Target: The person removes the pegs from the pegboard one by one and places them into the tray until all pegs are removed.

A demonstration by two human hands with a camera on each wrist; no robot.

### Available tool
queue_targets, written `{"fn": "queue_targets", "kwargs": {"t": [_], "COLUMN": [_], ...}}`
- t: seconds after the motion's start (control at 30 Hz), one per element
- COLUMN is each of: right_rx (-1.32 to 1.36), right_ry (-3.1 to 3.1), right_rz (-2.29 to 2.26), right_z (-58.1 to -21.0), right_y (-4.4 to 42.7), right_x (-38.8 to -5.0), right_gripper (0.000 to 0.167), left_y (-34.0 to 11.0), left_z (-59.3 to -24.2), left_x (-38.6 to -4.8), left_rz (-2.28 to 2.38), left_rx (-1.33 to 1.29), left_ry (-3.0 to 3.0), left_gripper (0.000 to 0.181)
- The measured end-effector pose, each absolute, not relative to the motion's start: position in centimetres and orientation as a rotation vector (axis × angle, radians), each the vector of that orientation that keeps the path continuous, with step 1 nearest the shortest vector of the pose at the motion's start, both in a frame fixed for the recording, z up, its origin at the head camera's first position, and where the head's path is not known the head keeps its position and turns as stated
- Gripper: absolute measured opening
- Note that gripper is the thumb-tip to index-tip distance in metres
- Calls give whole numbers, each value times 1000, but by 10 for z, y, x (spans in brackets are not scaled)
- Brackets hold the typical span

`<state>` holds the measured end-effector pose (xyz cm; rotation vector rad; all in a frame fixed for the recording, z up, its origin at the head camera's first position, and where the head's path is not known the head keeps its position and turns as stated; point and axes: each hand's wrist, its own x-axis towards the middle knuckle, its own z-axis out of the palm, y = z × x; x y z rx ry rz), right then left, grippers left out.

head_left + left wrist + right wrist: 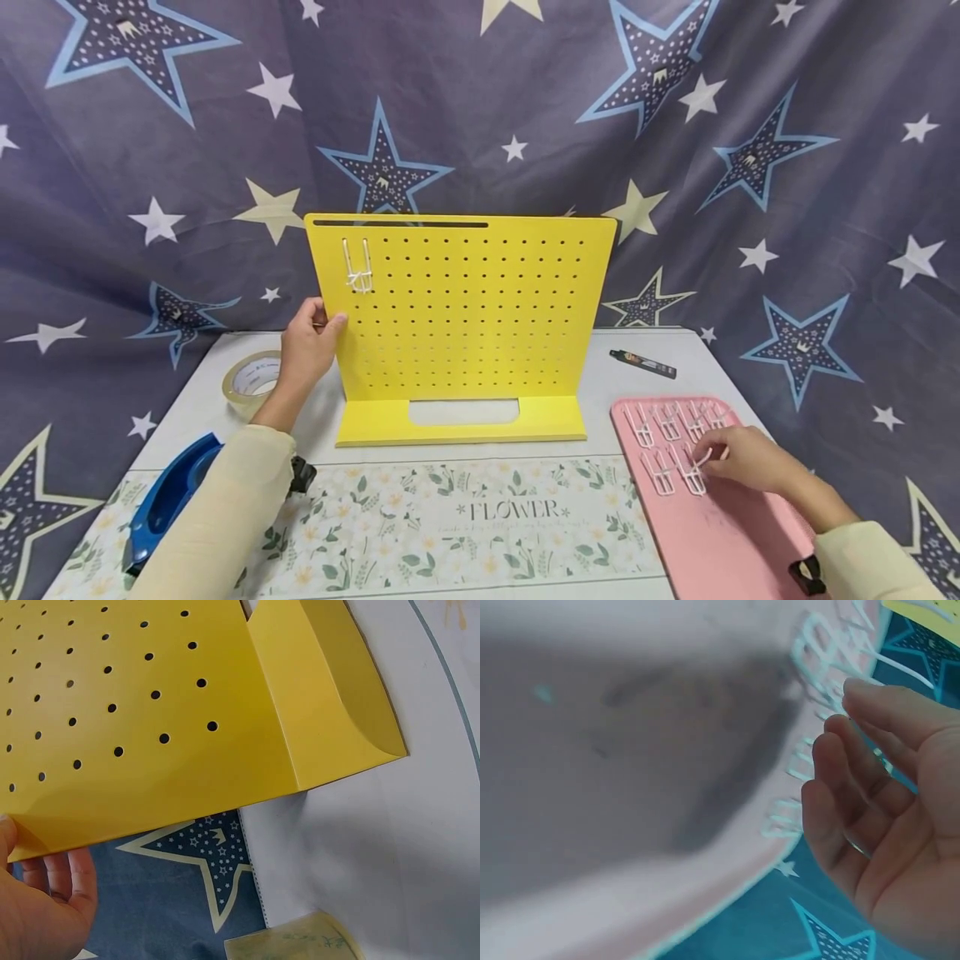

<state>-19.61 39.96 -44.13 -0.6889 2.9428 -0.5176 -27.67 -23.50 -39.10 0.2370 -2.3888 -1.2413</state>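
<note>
A yellow pegboard (465, 308) stands upright on its own base, with a white wire hook (358, 267) hanging at its upper left. My left hand (309, 346) grips the board's left edge, thumb in front and fingers behind; the left wrist view shows this hand (45, 900) at the edge too. Over a pink tray (727, 533), my right hand (746, 458) pinches one white wire hook (692, 477) at the near end of a row. Several similar hooks (667, 421) lie around it. In the right wrist view the fingertips (847, 690) meet that hook, partly hidden.
A roll of tape (243, 400) and a blue tape dispenser (161, 508) lie on the left, close to my left arm. Behind the tray is a black marker-like item (642, 364). A floral mat (450, 525) covers the table front; a starry curtain (480, 108) hangs behind.
</note>
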Motion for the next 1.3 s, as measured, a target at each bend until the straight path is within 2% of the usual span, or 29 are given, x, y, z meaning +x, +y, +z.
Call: {"fn": "queue_targets", "kwargs": {"t": [0.3, 0.57, 1.3], "right_rx": [-685, -686, -976], "right_ry": [3074, 3111, 3100], "right_rz": [-412, -416, -566], "right_z": [-405, -370, -320], "right_y": [391, 362, 192], "right_x": [-209, -227, -273], "right_gripper": [11, 10, 16], "left_y": [-235, -234, -235], "left_z": [-393, -395, -395], "left_x": [-279, -280, -281], "left_rz": [-1237, -1233, -1255], "left_rx": [260, 261, 254], "left_ry": [-2408, -2403, -2381], "left_gripper": [27, 26, 27]}}
